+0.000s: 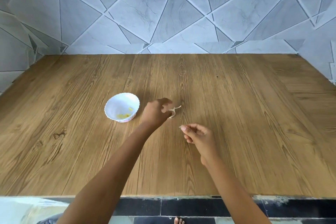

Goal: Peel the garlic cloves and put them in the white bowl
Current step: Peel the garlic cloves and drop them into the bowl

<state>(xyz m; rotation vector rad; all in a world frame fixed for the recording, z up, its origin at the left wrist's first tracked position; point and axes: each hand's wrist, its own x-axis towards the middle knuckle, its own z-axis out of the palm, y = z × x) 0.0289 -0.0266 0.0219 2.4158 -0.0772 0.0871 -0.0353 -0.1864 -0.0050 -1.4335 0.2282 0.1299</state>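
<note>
- Left hand (156, 112): grip drawn in narrow, fingers curled; fingertips pinch a garlic husk (175, 111); husk pale and papery, thin strands sticking out to the right and downward from the fingers; hand blurred, so cannot tell if a clove is left inside the husk, nor if the husk touches the wood
- Right hand (198, 135): grip narrow as well; thumb and forefinger pinch a tiny scrap of peel (180, 127); remaining fingers curled toward the palm; this hand lies right of the left hand and nearer the front edge; the two hands near one another but apart
- Both hands sit over the middle of the surface (245, 114), forearms bare and reaching in across the front edge
- White bowl (116, 102): upright on the surface, left of centre, just beside the left hand and apart from it; scalloped rim; pinkish pattern low on the outer wall
- Peeled cloves (125, 115): small yellowish heap in the bottom of the bowl, on the side toward the front edge; one piece a little higher against the right inner wall
- Surface itself brown wood-grain; its back edge meets a tiled wall (163, 14), grey-white marbled tiles cut by dark angled lines
- Past the front edge: dark floor (190, 207); toes (179, 221) just showing at the bottom
</note>
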